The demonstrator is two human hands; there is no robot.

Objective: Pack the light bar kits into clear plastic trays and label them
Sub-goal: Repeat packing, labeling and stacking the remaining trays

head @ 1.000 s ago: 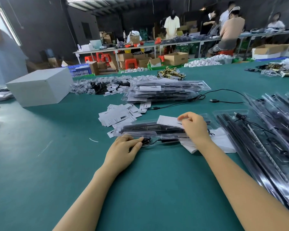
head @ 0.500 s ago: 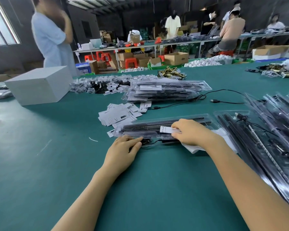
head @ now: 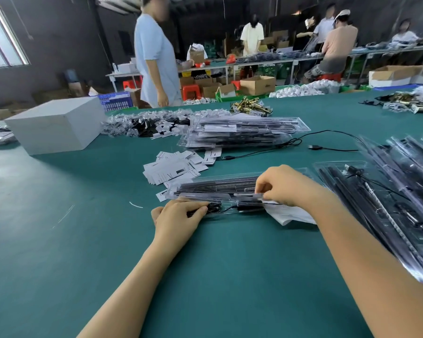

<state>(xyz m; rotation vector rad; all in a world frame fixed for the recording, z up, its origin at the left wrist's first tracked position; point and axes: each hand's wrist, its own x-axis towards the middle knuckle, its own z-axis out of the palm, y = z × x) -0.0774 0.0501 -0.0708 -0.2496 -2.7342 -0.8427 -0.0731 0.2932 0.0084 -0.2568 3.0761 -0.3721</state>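
Observation:
A clear plastic tray (head: 213, 189) with black light bars and a coiled cable lies on the green table in front of me. My left hand (head: 178, 215) rests on its near left corner, fingers pressing the edge down. My right hand (head: 286, 186) is curled over the tray's right part and pinches a white label (head: 249, 197) against the lid. A heap of loose white labels (head: 174, 169) lies just beyond the tray. A stack of packed, labelled trays (head: 244, 134) sits farther back.
More trays with black bars (head: 388, 191) fan out at the right. White paper sheets (head: 288, 214) lie under my right wrist. A white box (head: 56, 125) stands at the left, and a black USB cable (head: 313, 147) runs across the table. A person in light blue (head: 154, 62) stands behind the table.
My right hand has slid the label down from the tray's top to its near edge, fingers now curled on it. The person in blue walked rightwards behind the table. The left hand stayed put.

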